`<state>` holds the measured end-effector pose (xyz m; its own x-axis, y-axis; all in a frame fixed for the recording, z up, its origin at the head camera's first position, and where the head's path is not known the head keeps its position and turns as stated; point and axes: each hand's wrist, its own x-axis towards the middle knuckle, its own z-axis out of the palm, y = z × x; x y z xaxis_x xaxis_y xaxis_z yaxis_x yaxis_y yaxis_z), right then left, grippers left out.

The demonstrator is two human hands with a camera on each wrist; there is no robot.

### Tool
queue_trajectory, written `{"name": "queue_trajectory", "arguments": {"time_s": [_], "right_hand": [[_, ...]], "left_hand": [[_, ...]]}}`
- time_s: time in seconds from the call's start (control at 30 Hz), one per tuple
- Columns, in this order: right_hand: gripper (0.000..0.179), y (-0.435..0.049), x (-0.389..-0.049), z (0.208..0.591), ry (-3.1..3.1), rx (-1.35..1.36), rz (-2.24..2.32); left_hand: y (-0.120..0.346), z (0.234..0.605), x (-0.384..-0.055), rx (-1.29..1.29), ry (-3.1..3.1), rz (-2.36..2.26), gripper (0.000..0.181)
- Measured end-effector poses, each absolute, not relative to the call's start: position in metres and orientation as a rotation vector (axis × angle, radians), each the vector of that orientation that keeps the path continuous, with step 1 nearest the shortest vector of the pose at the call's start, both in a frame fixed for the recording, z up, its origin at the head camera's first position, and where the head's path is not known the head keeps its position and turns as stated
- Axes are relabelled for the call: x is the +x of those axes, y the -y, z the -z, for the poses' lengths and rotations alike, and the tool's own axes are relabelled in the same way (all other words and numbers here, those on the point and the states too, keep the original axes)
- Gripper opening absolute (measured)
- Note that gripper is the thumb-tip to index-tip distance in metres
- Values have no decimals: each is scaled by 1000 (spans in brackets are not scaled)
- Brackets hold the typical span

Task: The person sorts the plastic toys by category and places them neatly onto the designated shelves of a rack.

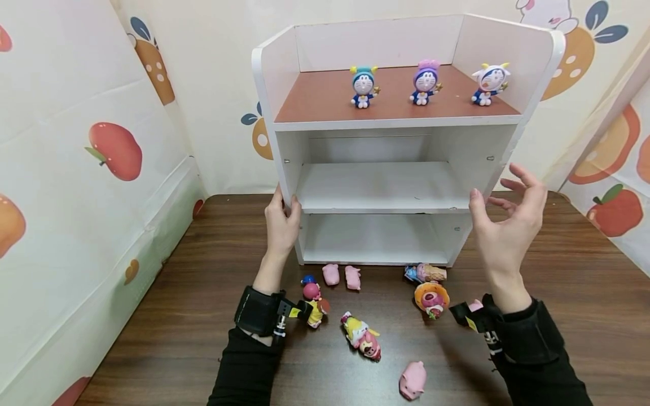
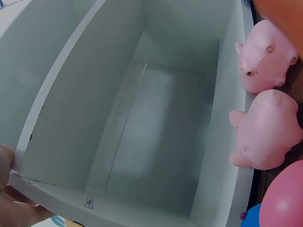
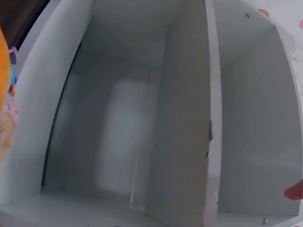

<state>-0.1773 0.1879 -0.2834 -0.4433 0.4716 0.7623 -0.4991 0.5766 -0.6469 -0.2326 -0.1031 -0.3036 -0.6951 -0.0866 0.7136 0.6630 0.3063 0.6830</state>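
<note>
A small white shelf unit (image 1: pixel 355 212) with a brown top stands on the wooden table. My left hand (image 1: pixel 282 223) grips its left side panel, thumb at the front edge and fingers round the outer side; part of that grip shows in the left wrist view. Beside the right panel, my right hand (image 1: pixel 510 225) is raised with fingers spread and loosely bent, holding nothing. Only a fingertip (image 3: pixel 294 191) of it appears in the right wrist view. Three cat figurines (image 1: pixel 363 87) in blue coats stand upright on the top. The middle and bottom compartments hold nothing visible.
Two pink pig figures (image 1: pixel 331 274) lie before the unit, and another pig (image 1: pixel 413 380) lies nearer. Also on the table are a yellow-and-pink figurine (image 1: pixel 361 336), an orange-rimmed figurine (image 1: pixel 431 300), a blue-and-brown figurine (image 1: pixel 425 273) and colourful toys (image 1: pixel 315 299) by the left wrist.
</note>
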Motion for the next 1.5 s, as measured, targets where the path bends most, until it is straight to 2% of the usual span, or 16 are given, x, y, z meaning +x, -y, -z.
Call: {"name": "queue_trajectory", "arguments": {"time_s": [0.37,0.6,0.77,1.07,1.17,1.3,1.5], "right_hand": [[67,-205,-193,297,1925,-61,-1190],[68,-212,-200,303,2053,-61,-1193],[62,-215,-204,303,2106,-93,-1260],[41,-219,-209,309,2078,-81,-1204],[36,-219,-211,312,2052,-64,-1174],[34,-219,-212,314,2034,-46,-1138],[32,-219,-213,317,2011,-22,-1110]], "left_hand": [[103,304,-234,-509,1923,1434,37],[102,303,-233,-506,1929,1438,36],[102,303,-232,-509,1923,1442,36],[103,304,-235,-523,1914,1419,36],[106,312,-245,-525,1908,1416,36],[111,324,-257,-503,1918,1401,36],[113,326,-256,-490,1962,1342,33]]}}
